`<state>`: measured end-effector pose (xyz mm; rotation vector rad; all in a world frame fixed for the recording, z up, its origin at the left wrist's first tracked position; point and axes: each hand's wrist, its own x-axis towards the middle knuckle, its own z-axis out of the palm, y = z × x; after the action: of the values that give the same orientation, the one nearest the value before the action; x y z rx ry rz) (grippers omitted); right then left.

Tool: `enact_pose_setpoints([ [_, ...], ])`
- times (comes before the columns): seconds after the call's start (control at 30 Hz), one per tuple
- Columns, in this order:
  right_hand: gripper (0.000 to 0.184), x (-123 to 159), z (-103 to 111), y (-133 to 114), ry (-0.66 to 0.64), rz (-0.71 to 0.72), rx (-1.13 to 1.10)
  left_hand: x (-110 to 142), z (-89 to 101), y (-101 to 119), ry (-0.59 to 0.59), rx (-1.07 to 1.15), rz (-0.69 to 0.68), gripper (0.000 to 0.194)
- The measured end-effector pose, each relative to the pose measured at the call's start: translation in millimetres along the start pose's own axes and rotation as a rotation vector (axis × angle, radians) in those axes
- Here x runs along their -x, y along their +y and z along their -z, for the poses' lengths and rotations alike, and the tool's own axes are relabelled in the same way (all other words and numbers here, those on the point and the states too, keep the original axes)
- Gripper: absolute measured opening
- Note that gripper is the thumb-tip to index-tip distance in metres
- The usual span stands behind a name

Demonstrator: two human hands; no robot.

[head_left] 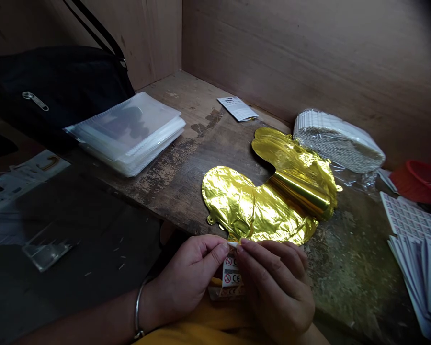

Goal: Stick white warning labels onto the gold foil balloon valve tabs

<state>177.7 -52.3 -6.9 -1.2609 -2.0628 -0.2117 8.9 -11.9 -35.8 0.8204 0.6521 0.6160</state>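
Note:
My left hand (185, 278) and my right hand (273, 282) meet low in the view, and their fingertips pinch the top edge of a small white label (232, 272) printed with warning symbols and a CE mark. Part of the label is hidden by my fingers. A crumpled gold foil balloon (251, 206) lies flat on the wooden table (197, 182), its lower edge right behind my fingers. Part of the balloon is rolled into a tight cylinder (300, 196) near its middle.
A stack of clear plastic sleeves (127, 136) lies beside a black zippered bag (53, 86) at left. A white leaflet (237, 108) sits near the back wall. At right are a plastic-wrapped bundle (339, 141), printed label sheets (413, 223) and a red container (420, 182).

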Motion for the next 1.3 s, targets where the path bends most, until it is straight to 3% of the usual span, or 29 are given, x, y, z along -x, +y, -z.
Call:
enact_pose_setpoints([
  [0.1, 0.024, 2, -2, 5, -0.035, 0.053, -0.036, 1, -0.1, 2, -0.001, 0.015, 0.013, 0.032],
  [0.2, 0.026, 3, -7, 5, 0.001, 0.009, -0.075, 2, -1.8, 4, -0.080, 0.086, 0.051, 0.023],
  [0.3, 0.021, -1, -4, -4, -0.019, -0.158, -0.173, 2, -2.8, 5, -0.061, 0.078, 0.082, 0.021],
  [0.43, 0.014, -15, 20, -6, -0.039, -0.484, -0.385, 2, 2.6, 10, -0.027, -0.067, 0.081, 0.018],
  [0.53, 0.002, -28, 38, 17, -0.090, -0.740, -0.384, 5, 12.4, 18, -0.065, -0.545, -0.235, 0.013],
  [0.67, 0.017, -37, 33, 52, -0.378, -0.972, -0.508, -1, 26.2, 18, -0.151, -1.233, -0.859, 0.016],
  [0.77, 0.019, -35, 16, 57, -0.481, -1.060, -0.700, -12, 32.7, 4, -0.059, -1.425, -1.050, 0.008],
  [0.93, 0.020, -28, 1, 47, -0.470, -1.096, -0.789, -15, 38.8, -15, -0.070, -1.544, -0.942, 0.005],
  [1.1, 0.019, -24, -3, 44, -0.478, -0.972, -0.629, -9, 40.2, -14, -0.079, -1.544, -0.910, 0.006],
  [1.3, 0.021, -21, -7, 42, -0.472, -0.951, -0.527, -9, 39.9, -13, -0.102, -1.556, -0.863, 0.009],
])
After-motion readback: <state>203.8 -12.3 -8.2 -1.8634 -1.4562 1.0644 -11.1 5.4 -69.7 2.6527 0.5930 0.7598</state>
